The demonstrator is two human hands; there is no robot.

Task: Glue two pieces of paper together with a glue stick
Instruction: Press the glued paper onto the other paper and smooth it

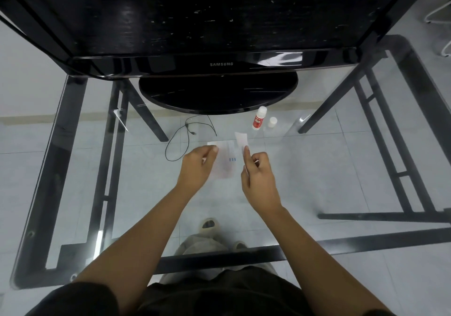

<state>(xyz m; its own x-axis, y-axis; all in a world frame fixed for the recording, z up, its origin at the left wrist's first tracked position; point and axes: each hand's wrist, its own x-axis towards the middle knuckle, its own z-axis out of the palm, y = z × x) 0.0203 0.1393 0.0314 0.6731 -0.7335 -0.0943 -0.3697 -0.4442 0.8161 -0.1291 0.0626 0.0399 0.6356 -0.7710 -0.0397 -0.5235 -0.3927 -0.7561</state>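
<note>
1. left hand rests fingertips on the near left edge of the sheet lying flat on the glass counter; grip nearly closed, pinning rather than lifting.
2. right hand pinches the small slip between thumb and forefinger, grip closed on its lower corner, slip raised just above the sheet's far right corner.
3. glue stick stands upright and uncapped beyond the slip, cap just beside it; both apart from the hands.
4. cannot tell from here which face carries glue, or whether any does; worth checking before laying down.
5. best done by keeping the sheet pinned, squaring one edge of the slip to the sheet first, then lowering the rest flat.
6. press outward from the middle to avoid wrinkles and trapped air.
7. keep fingertips off any tacky area; thin paper likely curls or lifts with the hand.
</note>
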